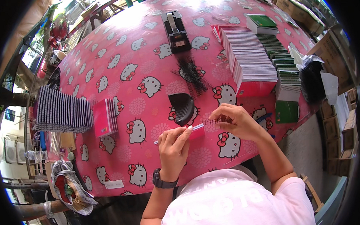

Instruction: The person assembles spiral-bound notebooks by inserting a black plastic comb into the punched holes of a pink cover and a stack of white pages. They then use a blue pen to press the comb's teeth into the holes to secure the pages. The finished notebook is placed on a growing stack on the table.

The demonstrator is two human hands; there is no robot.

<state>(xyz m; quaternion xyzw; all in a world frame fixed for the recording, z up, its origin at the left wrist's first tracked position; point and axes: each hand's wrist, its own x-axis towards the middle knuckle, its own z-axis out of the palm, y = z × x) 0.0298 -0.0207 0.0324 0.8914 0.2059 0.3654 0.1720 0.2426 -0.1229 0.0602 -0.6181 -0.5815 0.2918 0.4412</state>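
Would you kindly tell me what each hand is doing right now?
Left hand: closed on the small pink notebook.
Right hand: pinching the black spiral wire binding.

small pink notebook (197,131) mostly hidden under both hands, coil ends (214,121) beneath right hand (238,122) too small to tell, left hand (174,146) covers its near edge

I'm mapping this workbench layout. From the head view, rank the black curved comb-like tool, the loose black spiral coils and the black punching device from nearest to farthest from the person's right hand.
Measured from the right hand:
1. Black curved comb-like tool, just to its left on the tablecloth.
2. Loose black spiral coils, farther up the table, above the tool.
3. Black punching device, at the table's far edge.
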